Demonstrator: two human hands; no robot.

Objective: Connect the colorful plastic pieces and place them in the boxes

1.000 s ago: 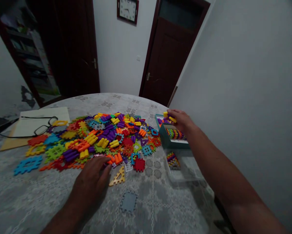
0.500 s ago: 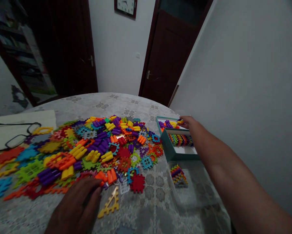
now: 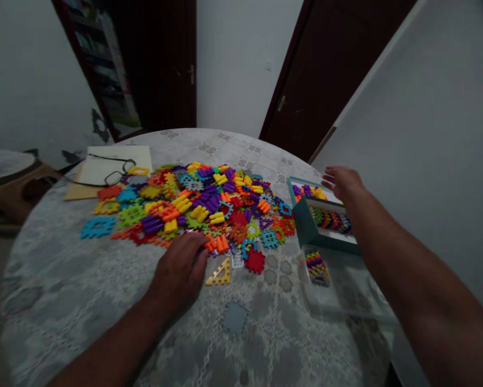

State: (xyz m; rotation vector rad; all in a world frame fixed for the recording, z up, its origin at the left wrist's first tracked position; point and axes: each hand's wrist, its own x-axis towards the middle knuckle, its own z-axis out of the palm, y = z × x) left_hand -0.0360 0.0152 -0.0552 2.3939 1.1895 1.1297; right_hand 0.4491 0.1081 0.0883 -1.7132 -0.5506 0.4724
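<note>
- Fingers of left hand (image 3: 180, 269): half curled, tips against the near-left end of an orange piece (image 3: 220, 243); can't tell if I'm pinching it or just resting there.
- Fingers of right hand (image 3: 343, 180): loosely spread above the shallow tray (image 3: 290, 187), no piece visible in them.
- Orange piece sits at the near edge of the pile (image 3: 209, 201), on the table (image 3: 285, 349). Looks like hard moulded plastic: probably light, stiff, not fragile, a bit slick on the rounded ribs.
- Best hold, I'd say: thumb and index across the outer ribs, not end to end.
- Just right of my left hand: yellow triangle (image 3: 226, 273), flat, toothed edges; lift by a rim. Red plate (image 3: 254, 260) likewise, teeth should give grip.
- Tray under my right hand: purple and yellow pieces, likely the same easy pinch.
- Nearer me: teal box (image 3: 305, 228) with a multicoloured row (image 3: 330, 220), then clear container (image 3: 346, 301) with a small stack (image 3: 317, 267). Container walls look thin, probably flexible; I'd take it by the rim.
</note>
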